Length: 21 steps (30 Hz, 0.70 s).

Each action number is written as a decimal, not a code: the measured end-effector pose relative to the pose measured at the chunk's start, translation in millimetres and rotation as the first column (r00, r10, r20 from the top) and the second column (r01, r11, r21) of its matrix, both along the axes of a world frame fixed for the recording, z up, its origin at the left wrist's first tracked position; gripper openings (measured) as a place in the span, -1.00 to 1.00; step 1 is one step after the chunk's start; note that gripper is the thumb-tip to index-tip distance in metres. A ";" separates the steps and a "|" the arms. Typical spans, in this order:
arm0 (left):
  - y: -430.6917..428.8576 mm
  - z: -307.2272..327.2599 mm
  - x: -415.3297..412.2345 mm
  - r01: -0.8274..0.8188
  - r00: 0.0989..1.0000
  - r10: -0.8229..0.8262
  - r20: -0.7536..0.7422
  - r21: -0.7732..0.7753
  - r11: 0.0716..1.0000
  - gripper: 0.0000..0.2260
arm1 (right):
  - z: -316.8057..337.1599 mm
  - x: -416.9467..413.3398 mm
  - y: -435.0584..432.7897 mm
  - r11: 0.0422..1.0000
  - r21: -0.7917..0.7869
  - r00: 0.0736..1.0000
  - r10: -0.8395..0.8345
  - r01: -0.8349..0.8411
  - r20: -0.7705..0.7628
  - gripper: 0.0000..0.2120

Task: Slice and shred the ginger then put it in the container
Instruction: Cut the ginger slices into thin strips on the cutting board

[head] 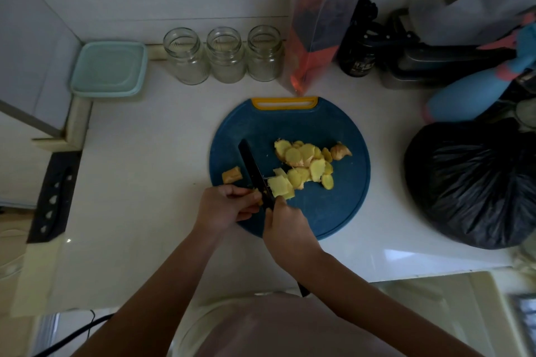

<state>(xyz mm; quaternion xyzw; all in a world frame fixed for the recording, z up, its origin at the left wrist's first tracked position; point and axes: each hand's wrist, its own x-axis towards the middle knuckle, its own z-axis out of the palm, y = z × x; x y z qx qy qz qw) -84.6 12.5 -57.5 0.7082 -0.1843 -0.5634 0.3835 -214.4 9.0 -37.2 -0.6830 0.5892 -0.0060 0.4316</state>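
You are in the cutting stage, with slicing mostly behind you and shredding just starting. Your right grip (285, 220) is clenching the handle of the black knife (252, 165), whose blade is pointing away from you across the left part of the blue cutting board (342, 211). Your left grip (229, 206) is curling its fingers in at the near end of the blade and seems to be pinching a small ginger bit (256, 191) against it.

Just right of the blade, a short stack of slices (280, 185) is lying flat. The main pile of ginger slices (304, 159) is spreading toward the far right of the board, ending in an uncut knob (340, 151). A trimmed end piece (231, 176) is sitting alone left of the blade.

Nothing is in a container yet. The teal lidded box (108, 68) and three open glass jars (225, 53) are waiting at the far edge of the table (145, 182), well apart from the board.

Next, you are likely needing to steady the stack with fingertips tucked back and bring the blade down in narrow, close cuts.
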 end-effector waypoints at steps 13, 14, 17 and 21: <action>-0.9 -2.6 0.6 0.013 0.999 -0.012 0.043 -0.029 0.999 -0.93 | 2.3 8.3 -3.6 0.998 0.047 0.999 -0.030 0.032 -0.042 -0.83; -1.1 -2.9 1.0 0.032 0.998 -0.030 0.063 -0.029 0.999 -0.92 | 2.3 9.3 -4.5 0.998 0.051 0.998 -0.037 0.039 -0.047 -0.82; -1.7 -2.4 2.3 0.099 0.987 -0.094 0.129 -0.033 0.995 -0.89 | 2.0 12.3 -6.4 0.998 0.051 0.998 -0.036 0.039 -0.060 -0.81; -0.9 -2.1 2.6 0.086 0.985 -0.077 0.155 -0.053 0.995 -0.89 | 2.1 15.7 -9.5 0.998 0.048 0.997 -0.042 0.045 -0.062 -0.81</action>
